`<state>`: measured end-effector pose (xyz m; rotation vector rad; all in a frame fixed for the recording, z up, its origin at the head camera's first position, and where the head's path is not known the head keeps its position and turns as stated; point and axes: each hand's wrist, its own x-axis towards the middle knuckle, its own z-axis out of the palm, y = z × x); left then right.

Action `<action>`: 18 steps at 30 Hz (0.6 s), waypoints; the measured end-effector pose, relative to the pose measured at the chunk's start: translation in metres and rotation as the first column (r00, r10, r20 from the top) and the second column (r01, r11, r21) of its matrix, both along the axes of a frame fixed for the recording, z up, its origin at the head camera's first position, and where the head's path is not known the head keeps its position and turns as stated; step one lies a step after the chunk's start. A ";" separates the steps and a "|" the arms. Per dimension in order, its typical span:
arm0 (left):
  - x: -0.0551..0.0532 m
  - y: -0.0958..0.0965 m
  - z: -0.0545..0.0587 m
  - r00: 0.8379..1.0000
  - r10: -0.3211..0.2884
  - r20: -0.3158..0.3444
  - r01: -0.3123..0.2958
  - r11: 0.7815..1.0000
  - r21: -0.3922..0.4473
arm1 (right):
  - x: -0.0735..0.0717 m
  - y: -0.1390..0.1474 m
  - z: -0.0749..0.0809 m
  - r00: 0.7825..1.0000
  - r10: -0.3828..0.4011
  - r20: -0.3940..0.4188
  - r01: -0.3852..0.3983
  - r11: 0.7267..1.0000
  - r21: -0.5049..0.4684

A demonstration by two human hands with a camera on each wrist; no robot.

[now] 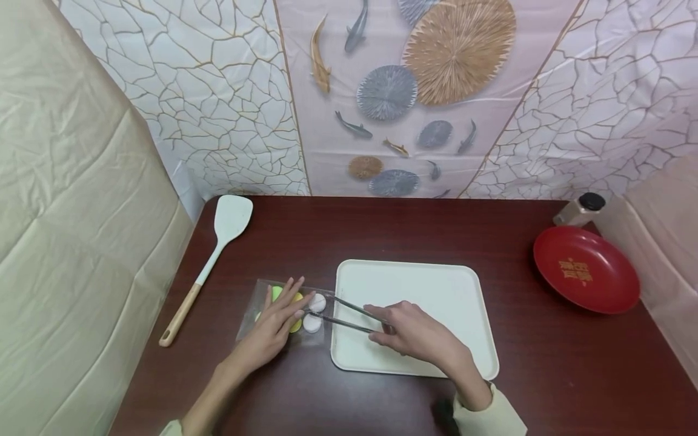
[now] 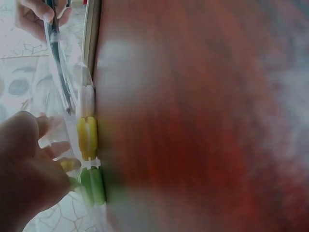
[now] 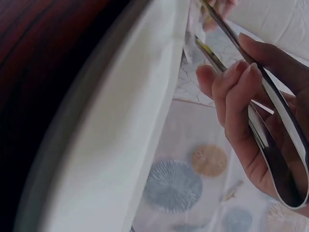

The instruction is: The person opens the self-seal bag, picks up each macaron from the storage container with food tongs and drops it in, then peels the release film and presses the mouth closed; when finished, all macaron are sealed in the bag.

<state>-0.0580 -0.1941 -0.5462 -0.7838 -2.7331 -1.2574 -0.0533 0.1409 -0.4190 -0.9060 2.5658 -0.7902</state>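
Note:
My right hand [image 1: 411, 333] grips a pair of metal tongs [image 1: 354, 327], thumb on one arm and fingers on the other. The tongs' arms are spread apart, with their tips at the white macarons [image 1: 313, 323] in a clear plastic package [image 1: 311, 339]. Fingers spread, my left hand [image 1: 272, 324] lies over the package's left part. Partly hidden below it are green macarons [image 2: 92, 185] and yellow macarons [image 2: 87, 138], which stand in a row in the left wrist view. The tongs cross the left rim of a white tray [image 1: 414, 284] beneath my right hand.
A white spatula [image 1: 231, 218] with a wooden handle lies at the table's left. On the right are a red plate [image 1: 605, 266] with gold lettering and a small black-capped jar [image 1: 579, 210]. Patterned cloth [image 1: 234, 103] hangs along the table's back edge.

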 end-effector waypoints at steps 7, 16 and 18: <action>-0.007 0.010 0.032 0.996 -0.067 -0.058 0.065 0.997 -0.035 | 0.035 0.062 0.017 0.988 -0.131 0.083 0.140 0.984 -0.108; -0.058 0.032 0.050 0.989 -0.146 0.037 0.149 0.984 -0.102 | 0.085 0.173 -0.005 0.685 -0.728 -0.030 0.721 0.671 0.175; -0.061 0.041 0.064 0.977 -0.171 0.125 0.188 0.973 -0.133 | 0.089 0.186 -0.011 0.628 -0.778 0.014 0.744 0.606 0.281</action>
